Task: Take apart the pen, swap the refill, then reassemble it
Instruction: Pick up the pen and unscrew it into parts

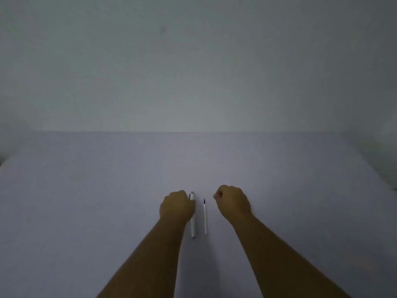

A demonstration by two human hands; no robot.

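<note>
A white pen (pixel 193 226) lies lengthwise on the pale table (pixel 86 201), its cap end pointing away from me. My left hand (pixel 176 208) is curled over the pen's upper half, fingers against it; the pen's middle is hidden under the hand. A thin white refill (pixel 205 218) with a dark tip lies parallel to the pen, a little to its right. My right hand (pixel 233 204) is curled into a loose fist to the right of the refill, apart from it, with nothing visible in it.
The table runs back to a plain grey wall (pixel 193 61). Its far edge meets the wall straight ahead. The light is dim.
</note>
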